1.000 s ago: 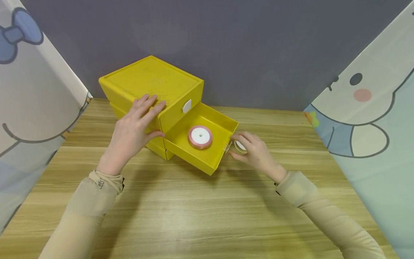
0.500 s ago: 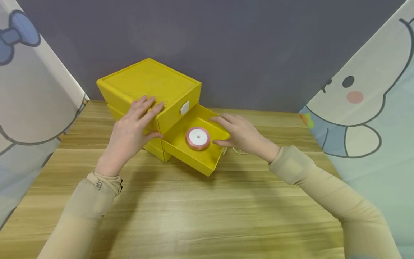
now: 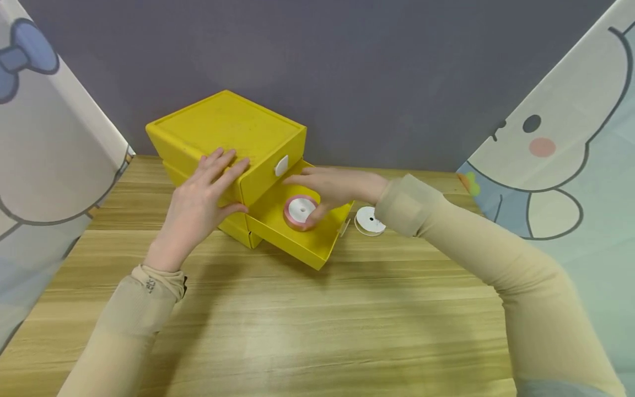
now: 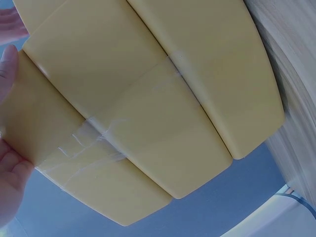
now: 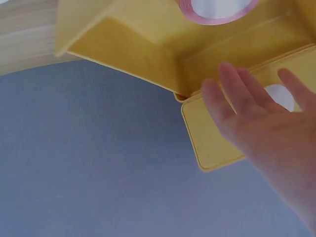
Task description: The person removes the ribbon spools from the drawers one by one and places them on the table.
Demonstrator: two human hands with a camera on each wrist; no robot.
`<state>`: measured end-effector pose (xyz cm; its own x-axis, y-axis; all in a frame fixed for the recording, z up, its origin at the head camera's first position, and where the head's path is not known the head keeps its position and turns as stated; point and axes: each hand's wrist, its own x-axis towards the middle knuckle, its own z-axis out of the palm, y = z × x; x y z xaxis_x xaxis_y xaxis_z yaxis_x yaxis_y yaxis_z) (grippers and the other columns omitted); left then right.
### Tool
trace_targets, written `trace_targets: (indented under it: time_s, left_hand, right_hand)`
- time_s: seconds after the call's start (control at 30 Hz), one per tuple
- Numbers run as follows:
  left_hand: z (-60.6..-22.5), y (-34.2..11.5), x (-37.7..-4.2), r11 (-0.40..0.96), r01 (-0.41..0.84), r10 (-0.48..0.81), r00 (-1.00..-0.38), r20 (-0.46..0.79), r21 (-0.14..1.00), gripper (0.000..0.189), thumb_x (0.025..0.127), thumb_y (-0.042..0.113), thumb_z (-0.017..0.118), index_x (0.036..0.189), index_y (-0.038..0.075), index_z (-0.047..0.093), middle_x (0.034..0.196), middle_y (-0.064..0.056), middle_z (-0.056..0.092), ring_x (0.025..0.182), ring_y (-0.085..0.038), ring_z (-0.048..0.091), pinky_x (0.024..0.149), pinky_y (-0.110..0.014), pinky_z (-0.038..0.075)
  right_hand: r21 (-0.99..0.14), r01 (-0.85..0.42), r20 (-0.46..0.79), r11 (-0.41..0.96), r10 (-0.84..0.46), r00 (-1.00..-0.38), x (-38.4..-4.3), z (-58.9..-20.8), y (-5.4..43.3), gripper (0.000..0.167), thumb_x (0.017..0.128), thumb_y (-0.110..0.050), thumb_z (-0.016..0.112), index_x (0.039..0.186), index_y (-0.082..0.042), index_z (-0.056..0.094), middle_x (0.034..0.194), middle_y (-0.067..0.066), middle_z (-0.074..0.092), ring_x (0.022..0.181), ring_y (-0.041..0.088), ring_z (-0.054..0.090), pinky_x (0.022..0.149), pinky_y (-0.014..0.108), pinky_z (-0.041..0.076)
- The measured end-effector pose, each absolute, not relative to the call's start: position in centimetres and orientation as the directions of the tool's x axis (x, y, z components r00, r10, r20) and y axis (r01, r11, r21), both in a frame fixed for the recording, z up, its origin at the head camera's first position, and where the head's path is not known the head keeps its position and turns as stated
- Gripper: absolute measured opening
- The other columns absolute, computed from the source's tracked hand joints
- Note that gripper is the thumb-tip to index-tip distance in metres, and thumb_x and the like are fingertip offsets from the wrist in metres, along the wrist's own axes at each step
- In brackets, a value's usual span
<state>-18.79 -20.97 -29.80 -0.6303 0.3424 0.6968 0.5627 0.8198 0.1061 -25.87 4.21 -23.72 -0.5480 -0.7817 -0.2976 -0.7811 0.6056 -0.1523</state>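
Observation:
A yellow drawer cabinet [image 3: 225, 124] stands on the wooden table, its middle drawer [image 3: 292, 248] pulled out. My left hand [image 3: 195, 212] rests on the cabinet's top front edge, thumb against its side, fingers extended. In the drawer lies a pink ribbon spool [image 3: 300, 209] with a white face. My right hand [image 3: 334, 190] is over the drawer with spread fingers, its thumb overlapping the spool in the head view. The right wrist view shows the palm [image 5: 281, 133] holding nothing, with the spool [image 5: 217, 10] apart from it.
Right of the drawer, a white spool [image 3: 368, 219] lies on the table [image 3: 278, 331]. A white knob [image 3: 281, 165] sits on the top drawer. Clear tape [image 4: 98, 136] crosses the cabinet's side. A grey backdrop [image 3: 372, 82] rises behind.
My right hand has left the white spool at the drawer's front and moved left over the drawer, uncovering that spool. My left hand stays on the cabinet.

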Motion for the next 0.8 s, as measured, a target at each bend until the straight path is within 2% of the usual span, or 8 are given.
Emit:
trace_targets:
  time_s: [0.07,0.17,0.33,0.47,0.6,0.8]
  left_hand:
    - [-29.8,-21.0,-18.8,0.82,0.563,0.343,-0.634,0.694,0.109,0.083,0.06,0.018,0.088,0.136,0.01,0.053,0.14,-0.019,0.052,0.134,-0.038,0.045,0.113,-0.054,0.037]
    - [-29.9,-21.0,-18.7,0.819,0.563,0.344,-0.636,0.691,0.111,0.083,0.06,0.018,0.088,0.136,0.01,0.053,0.14,-0.019,0.052,0.134,-0.038,0.045,0.114,-0.053,0.037]
    - [-29.9,-21.2,-18.7,0.822,0.559,0.341,-0.637,0.692,0.109,0.083,0.06,0.018,0.088,0.136,0.01,0.053,0.14,-0.019,0.051,0.134,-0.038,0.044,0.114,-0.053,0.037]
    - [-29.8,-21.3,-18.6,0.825,0.555,0.336,-0.636,0.694,0.11,0.084,0.06,0.018,0.088,0.136,0.01,0.054,0.14,-0.019,0.051,0.134,-0.038,0.045,0.114,-0.054,0.037]
    - [-29.9,-21.3,-18.6,0.823,0.558,0.335,-0.632,0.699,0.111,0.084,0.06,0.018,0.088,0.136,0.01,0.054,0.14,-0.02,0.052,0.134,-0.038,0.045,0.113,-0.053,0.037]
    - [-30.0,-21.3,-18.7,0.82,0.561,0.334,-0.63,0.701,0.113,0.084,0.06,0.018,0.088,0.136,0.011,0.054,0.14,-0.019,0.052,0.134,-0.038,0.045,0.113,-0.053,0.038]
  right_hand:
    - [-0.16,-0.765,-0.376,0.624,-0.755,-0.538,-26.4,-23.9,3.4,0.094,0.075,-0.041,0.08,0.15,-0.014,0.03,0.144,0.016,0.042,0.126,0.028,0.045,0.111,0.041,0.041]
    - [-0.163,-0.731,-0.477,0.663,-0.701,-0.53,-27.1,-24.4,2.3,0.096,0.076,-0.039,0.079,0.152,-0.017,0.025,0.154,0.015,0.03,0.141,0.028,0.031,0.117,0.043,0.034]
    - [-0.131,-0.721,-0.567,0.68,-0.649,-0.508,-27.9,-24.9,0.7,0.093,0.079,-0.039,0.077,0.153,-0.021,0.023,0.161,0.011,0.018,0.15,0.028,0.011,0.121,0.048,0.027]
    - [-0.084,-0.744,-0.603,0.663,-0.628,-0.492,-28.3,-25.1,-0.1,0.093,0.078,-0.042,0.077,0.152,-0.023,0.024,0.161,0.012,0.018,0.15,0.029,0.012,0.12,0.049,0.029]
    - [-0.057,-0.729,-0.63,0.683,-0.591,-0.504,-28.5,-25.8,-0.3,0.099,0.076,-0.044,0.078,0.153,-0.027,0.019,0.162,0.016,0.012,0.151,0.031,0.007,0.12,0.05,0.027]
    - [-0.057,-0.708,-0.626,0.704,-0.578,-0.524,-28.1,-26.8,-0.1,0.107,0.07,-0.044,0.083,0.153,-0.033,0.017,0.16,0.021,0.009,0.147,0.034,0.019,0.117,0.048,0.033]
